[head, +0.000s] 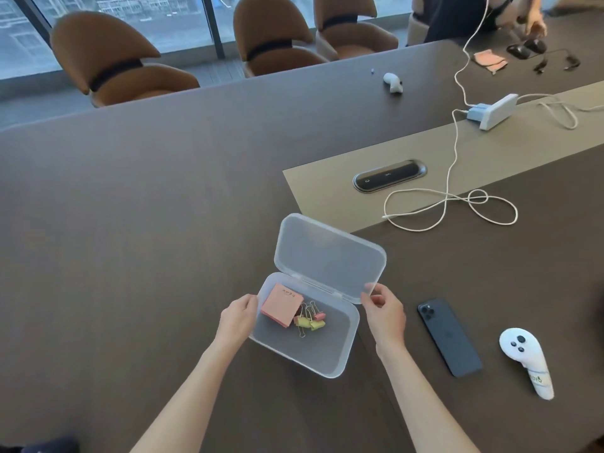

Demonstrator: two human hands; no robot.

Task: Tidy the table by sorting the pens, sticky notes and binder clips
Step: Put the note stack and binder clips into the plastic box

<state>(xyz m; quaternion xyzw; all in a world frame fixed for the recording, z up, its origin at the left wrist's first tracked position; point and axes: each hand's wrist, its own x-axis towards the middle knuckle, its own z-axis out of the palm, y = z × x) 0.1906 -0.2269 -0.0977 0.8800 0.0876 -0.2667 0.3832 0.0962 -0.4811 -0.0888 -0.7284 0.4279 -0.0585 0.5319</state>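
Note:
A clear plastic box (pixel 330 354) sits on the dark table in front of me with its hinged lid (pixel 330 256) standing open toward the far side. Inside lie a pink sticky-note pad (pixel 281 305) at the left and several pink and yellow binder clips (pixel 310 319) beside it. My left hand (pixel 238 318) rests against the box's left wall. The fingers of my right hand (pixel 383 308) pinch the lid's near right corner. No pens are in view.
A dark phone (pixel 449 337) lies face down right of the box, with a white controller (pixel 526 361) beyond it. A white cable (pixel 451 204) loops across the table to a power strip (pixel 496 111). Brown chairs line the far edge. Another person's hand works at the far right.

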